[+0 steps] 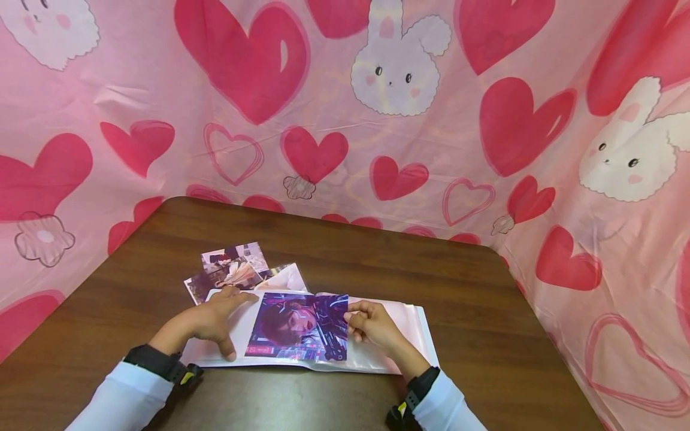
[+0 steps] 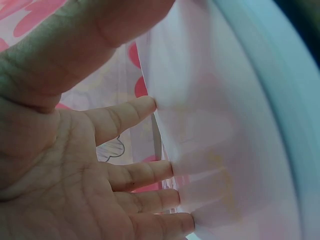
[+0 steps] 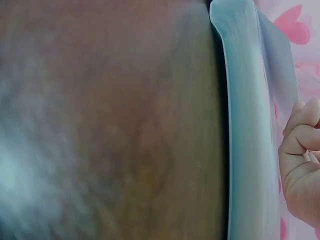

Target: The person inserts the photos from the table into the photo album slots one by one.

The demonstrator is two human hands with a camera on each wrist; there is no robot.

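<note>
An album with white pages (image 1: 374, 360) lies spread out on the table. Across its middle is a photo print (image 1: 296, 326) in purple and blue, showing a dark-haired figure. My right hand (image 1: 377, 326) pinches the print's right edge between thumb and fingers. Over the left page rests my left hand (image 1: 214, 321), fingers spread, thumb near the lower edge. In the left wrist view, the straight fingertips of that left hand (image 2: 65, 170) touch the pale page sheet (image 2: 220, 130). The right wrist view shows curled fingers of the right hand (image 3: 302, 170) beyond the album's edge (image 3: 250, 130).
Several loose photo prints (image 1: 234, 272) overlap one another behind the album's left half. The brown wooden table (image 1: 458, 281) meets a pink curtain (image 1: 323, 102) with hearts and rabbits at its back and sides.
</note>
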